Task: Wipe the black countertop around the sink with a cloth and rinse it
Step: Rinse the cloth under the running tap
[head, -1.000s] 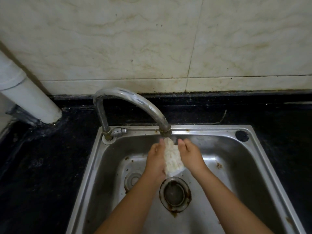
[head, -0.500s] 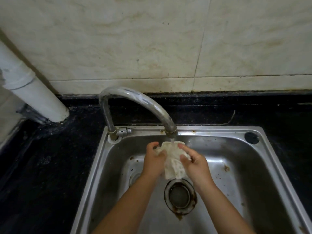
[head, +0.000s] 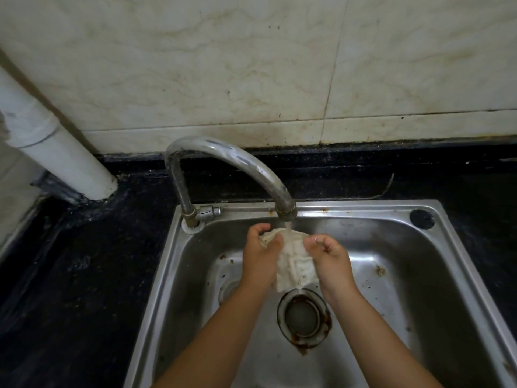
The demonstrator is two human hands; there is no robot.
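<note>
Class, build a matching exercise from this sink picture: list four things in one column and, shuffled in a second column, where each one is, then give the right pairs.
Things
1. cloth
2. drain strainer
3. white pipe
4. black plug

Places
A. at the far right corner of the sink rim
B. standing on the black countertop left of the tap
C. held between both hands under the tap spout
D. in the floor of the sink basin, below the hands

Pairs: 1-C, 2-D, 3-B, 4-A
</note>
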